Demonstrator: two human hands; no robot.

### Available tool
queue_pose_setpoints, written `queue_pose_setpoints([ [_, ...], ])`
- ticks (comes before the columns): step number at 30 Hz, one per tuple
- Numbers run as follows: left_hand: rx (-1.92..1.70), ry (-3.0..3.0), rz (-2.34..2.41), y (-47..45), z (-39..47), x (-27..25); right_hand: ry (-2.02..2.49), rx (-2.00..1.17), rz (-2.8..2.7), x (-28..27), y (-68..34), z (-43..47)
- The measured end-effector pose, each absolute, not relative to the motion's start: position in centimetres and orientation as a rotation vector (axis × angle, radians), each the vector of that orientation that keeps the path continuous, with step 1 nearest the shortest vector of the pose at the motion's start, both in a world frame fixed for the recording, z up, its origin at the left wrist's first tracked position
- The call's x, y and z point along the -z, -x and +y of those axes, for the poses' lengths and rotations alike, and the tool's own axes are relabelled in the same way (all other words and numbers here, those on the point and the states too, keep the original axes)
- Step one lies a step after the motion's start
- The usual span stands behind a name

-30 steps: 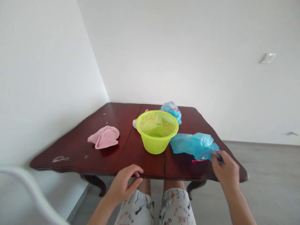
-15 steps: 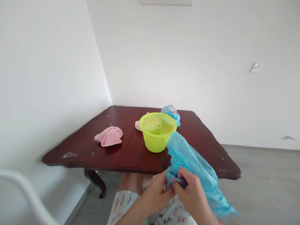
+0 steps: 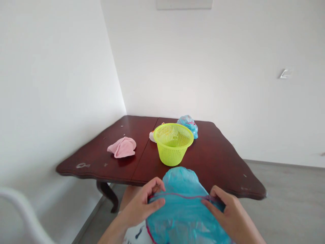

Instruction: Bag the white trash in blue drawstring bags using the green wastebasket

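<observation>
A blue plastic drawstring bag (image 3: 182,213) is spread out over my lap, with a pink drawstring running across its opening. My left hand (image 3: 144,203) grips the bag's left edge between thumb and fingers. At the right edge, my right hand (image 3: 225,206) pinches the bag and its string. The bag's upper part reaches the table's front edge, just below a yellow-green mesh basket (image 3: 171,156). Neither hand touches the basket, whose visible inside shows only its perforated wall.
The dark red wooden table (image 3: 200,159) stands against the walls. A pink cloth (image 3: 123,148) lies on its left half. Behind the basket are a bundled blue bag (image 3: 190,124) with pink string and a partly hidden white item (image 3: 151,136). A white curved rail (image 3: 22,213) is at lower left.
The blue bag was bunched up between my two hands, trailing to the right. Now my hands are apart and the bag is stretched wide between them. The view has shifted slightly.
</observation>
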State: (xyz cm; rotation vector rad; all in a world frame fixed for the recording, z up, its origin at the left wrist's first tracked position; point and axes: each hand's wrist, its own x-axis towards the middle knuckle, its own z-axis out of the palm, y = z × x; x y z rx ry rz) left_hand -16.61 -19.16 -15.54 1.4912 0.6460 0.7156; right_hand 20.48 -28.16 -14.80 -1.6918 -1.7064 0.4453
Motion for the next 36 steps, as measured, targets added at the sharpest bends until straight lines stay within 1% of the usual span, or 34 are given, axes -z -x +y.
queue_pose_setpoints([
  [3, -0.729, -1.646, 0.743, 18.0, -18.0, 13.7, 1.629, -0.394, -1.656, 14.0, -21.7, -28.4],
  [6, -0.731, -1.644, 0.849, 18.6, -17.0, 11.3, 1.527, -0.287, -1.569, 12.4, -21.6, -28.4],
  [9, -0.774, -1.778, 0.947, 18.9, -15.6, 7.8, 1.403, -0.159, -1.525, 9.3, -21.0, -27.2],
  [13, -0.916, -1.986, 0.927, 18.9, -12.4, 1.6, 1.324, -0.067, -1.510, 4.0, -20.9, -23.4],
  [15, -1.036, -2.015, 0.911, 18.4, -10.6, -1.2, 1.281, 0.141, -1.456, 1.8, -20.4, -21.6],
  [17, -1.114, -1.987, 0.890, 17.5, -9.0, -3.4, 1.142, 0.480, -1.461, 0.1, -18.8, -20.7],
  [18, -1.126, -1.966, 0.867, 16.9, -8.5, -4.4, 1.025, 0.615, -1.542, -0.6, -17.6, -20.4],
  [19, -1.124, -1.951, 0.830, 16.1, -8.1, -5.2, 0.896, 0.679, -1.679, -1.1, -16.2, -20.3],
  [20, -1.109, -1.945, 0.785, 15.4, -7.8, -6.1, 0.759, 0.642, -1.873, -1.6, -14.8, -20.0],
  [21, -1.084, -1.949, 0.733, 14.6, -7.7, -7.0, 0.677, 0.507, -2.049, -2.0, -13.4, -19.7],
  [25, -1.141, -1.922, 0.545, 11.4, -7.3, -10.8, 0.814, -0.289, -2.364, -4.2, -10.0, -16.2],
  [26, -1.175, -1.901, 0.511, 10.7, -7.1, -11.8, 0.828, -0.414, -2.402, -4.9, -9.9, -14.9],
  [27, -1.209, -1.875, 0.481, 10.1, -6.8, -12.8, 0.824, -0.471, -2.434, -5.7, -10.0, -13.5],
  [28, -1.242, -1.851, 0.455, 9.7, -6.4, -13.8, 0.823, -0.458, -2.458, -6.4, -10.4, -12.1],
  [30, -1.316, -1.810, 0.408, 9.0, -5.7, -15.4, 0.914, -0.280, -2.486, -7.8, -11.4, -9.6],
  [32, -1.412, -1.774, 0.373, 8.7, -4.9, -16.7, 1.099, -0.008, -2.513, -9.1, -12.5, -7.6],
  [36, -1.514, -1.744, 0.350, 9.3, -3.6, -17.7, 1.353, 0.483, -2.481, -10.6, -13.7, -5.1],
])
